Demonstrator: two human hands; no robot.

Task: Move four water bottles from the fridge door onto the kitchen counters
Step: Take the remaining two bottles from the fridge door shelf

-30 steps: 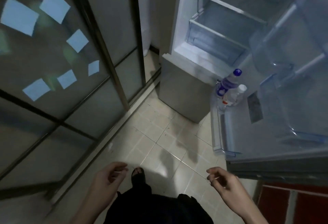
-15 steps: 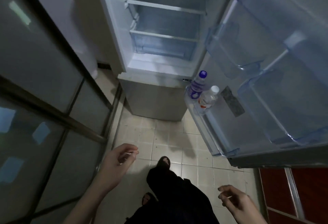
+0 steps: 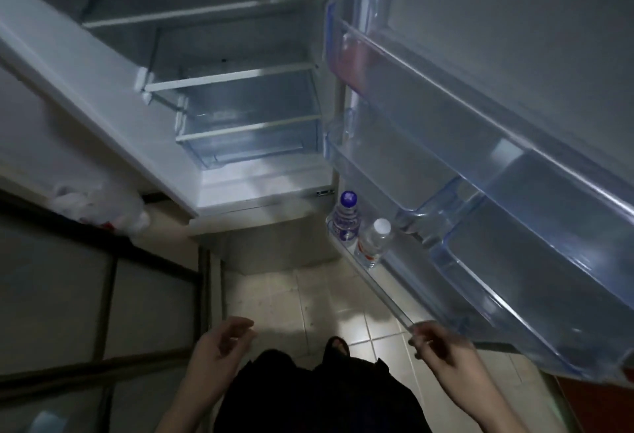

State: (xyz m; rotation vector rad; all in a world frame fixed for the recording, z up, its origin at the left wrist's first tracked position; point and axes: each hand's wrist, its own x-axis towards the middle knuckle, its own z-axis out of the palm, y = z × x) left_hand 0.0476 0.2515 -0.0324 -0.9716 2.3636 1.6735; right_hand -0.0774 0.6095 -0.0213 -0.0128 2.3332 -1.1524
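Two water bottles stand side by side in the lowest rack of the open fridge door [image 3: 487, 144]. One has a blue cap and a purple label [image 3: 345, 218]; the other has a white cap and a red label [image 3: 372, 244]. My left hand [image 3: 214, 353] hangs low at the bottom centre, fingers loosely curled and empty. My right hand [image 3: 441, 343] is at the bottom right, empty, its fingertips close to the near end of the lowest door rack; whether they touch it I cannot tell. Both hands are well short of the bottles.
The fridge cabinet [image 3: 240, 124] stands open ahead, its glass shelves bare. Clear door bins [image 3: 507, 261] jut out on the right above my right hand. A dark glass sliding door [image 3: 85, 312] runs along the left, with a white plastic bag [image 3: 99, 206] beside it. Tiled floor [image 3: 308, 302] lies below.
My view has swung left-to-centre and closer to the fridge. Both hands have risen; the right one has come up to the near end of the lowest door rack.
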